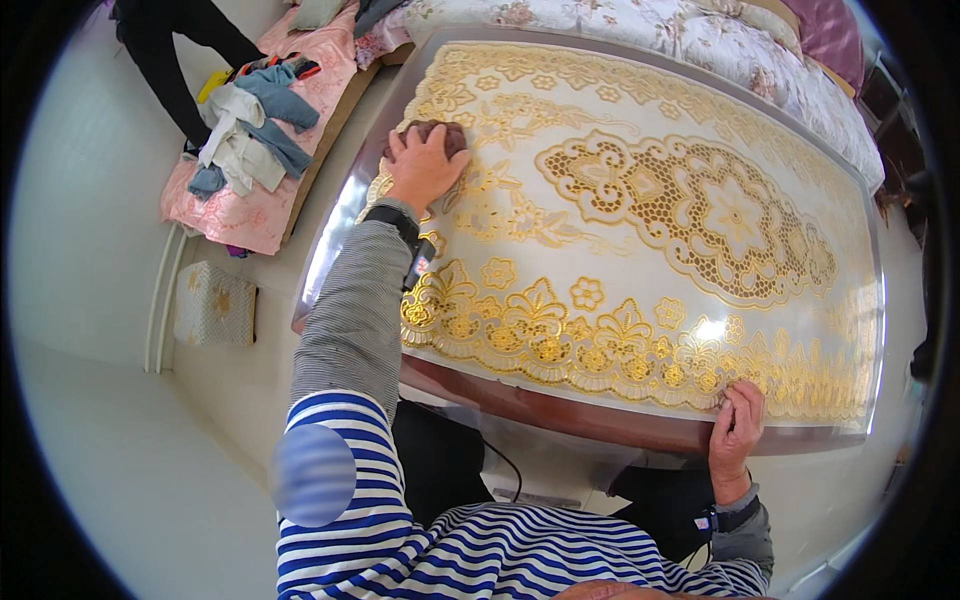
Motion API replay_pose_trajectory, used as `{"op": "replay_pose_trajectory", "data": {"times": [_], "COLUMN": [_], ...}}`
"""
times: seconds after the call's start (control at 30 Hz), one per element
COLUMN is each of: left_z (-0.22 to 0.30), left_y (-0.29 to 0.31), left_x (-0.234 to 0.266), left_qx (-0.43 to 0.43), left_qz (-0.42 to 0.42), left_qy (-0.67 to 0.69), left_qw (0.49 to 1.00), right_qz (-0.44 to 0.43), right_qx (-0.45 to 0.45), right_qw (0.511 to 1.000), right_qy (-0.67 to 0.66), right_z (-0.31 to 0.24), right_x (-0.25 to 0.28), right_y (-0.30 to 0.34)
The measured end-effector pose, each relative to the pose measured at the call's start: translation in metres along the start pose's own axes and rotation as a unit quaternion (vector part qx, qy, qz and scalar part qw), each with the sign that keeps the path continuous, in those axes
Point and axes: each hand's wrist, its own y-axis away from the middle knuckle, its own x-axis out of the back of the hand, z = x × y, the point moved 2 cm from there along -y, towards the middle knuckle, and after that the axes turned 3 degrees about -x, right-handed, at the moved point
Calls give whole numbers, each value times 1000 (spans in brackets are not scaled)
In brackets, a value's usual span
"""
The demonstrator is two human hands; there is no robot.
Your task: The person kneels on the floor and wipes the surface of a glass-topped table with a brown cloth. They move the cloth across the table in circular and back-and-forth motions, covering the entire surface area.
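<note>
At the far left end of the table (560, 402), my left hand (425, 165) presses down on a bunched brown cloth (455, 137), its fingers spread and bent over it. Part of the cloth is hidden under the palm. Beneath it lies a white tablecloth (620, 265) with gold lace patterns, which looks covered by a clear, shiny sheet. My right hand (738, 425) rests at the near edge of the table, towards the right, with its fingers curled over the edge and touching the gold border.
Left of the table stands a low pink-covered seat (222, 215) with a pile of clothes (245, 130). A person in dark trousers (165, 60) is beside it. A patterned box-like stool (213, 305) sits on the floor. Behind the table is a flowered cover (640, 45).
</note>
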Motion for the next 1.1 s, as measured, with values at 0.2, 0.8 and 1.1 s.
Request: {"op": "replay_pose_trajectory", "data": {"times": [0.2,0.8,1.1], "left_z": [127,427,330], "left_y": [1,139,67], "left_x": [-27,-51,-59], "left_qx": [-126,-531,-537], "left_qz": [-8,-79,-22], "left_qy": [30,51,28], "left_qw": [992,842,843], "right_qz": [-1,23,24], "right_qx": [4,6,5], "right_qw": [1000,999,1000], "right_qy": [-25,-47,-13], "right_z": [0,2,3], "right_x": [3,6,0], "right_y": [-3,-4,2]}}
